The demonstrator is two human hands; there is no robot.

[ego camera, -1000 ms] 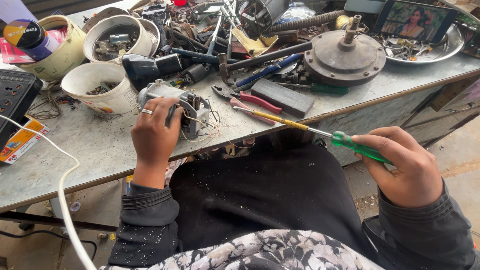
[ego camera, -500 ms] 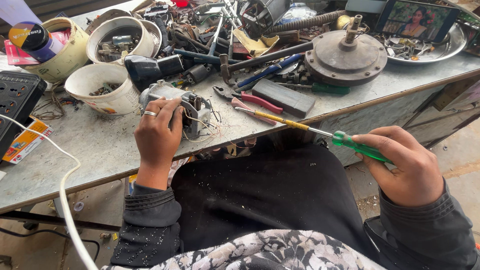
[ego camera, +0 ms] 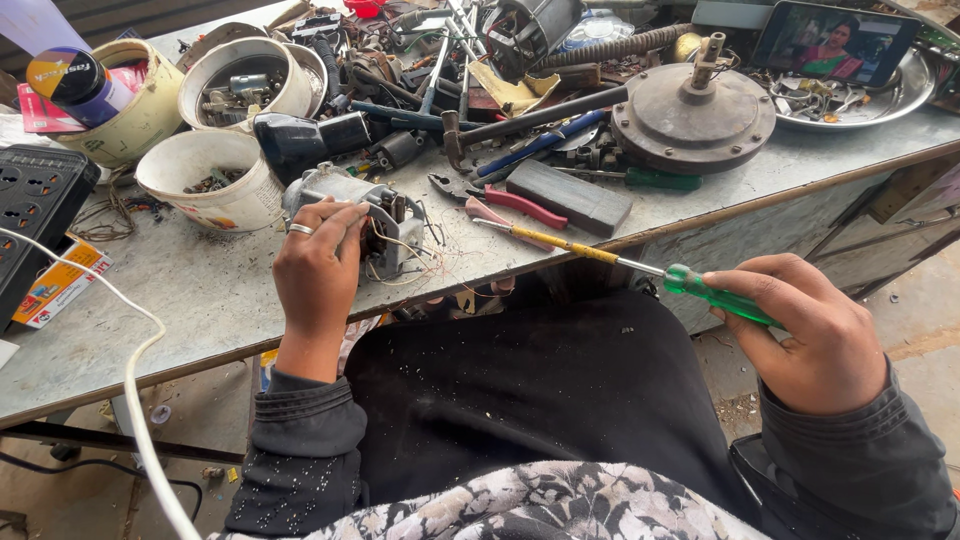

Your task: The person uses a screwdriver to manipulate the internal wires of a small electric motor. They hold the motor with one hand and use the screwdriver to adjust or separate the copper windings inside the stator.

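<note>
The left hand (ego camera: 318,272) is wrapped over the near end of a small electric motor (ego camera: 372,215) that sits on the grey tabletop (ego camera: 200,310), left of centre in the frame; the fingers curl onto its metal housing, a ring showing on one of them. Thin loose wires trail from the motor's right side toward the tabletop edge. The right hand (ego camera: 805,335), at the lower right and off the tabletop, is clamped around the green handle of a long screwdriver (ego camera: 600,255).

The screwdriver's long axis runs from lower right to upper left: handle in the right hand, yellow-sleeved shaft crossing the tabletop edge, tip resting near the red-handled pliers (ego camera: 510,205). That tip points toward the motor but stops short of it, just right of the wires. So the motor lies up and to the left of the right hand along the tool's own line, and the left hand is by far the nearer, already on it.

A dark rectangular block (ego camera: 568,196), a rusty round metal disc (ego camera: 692,118) and white tubs (ego camera: 205,185) of small parts crowd the rest.
</note>
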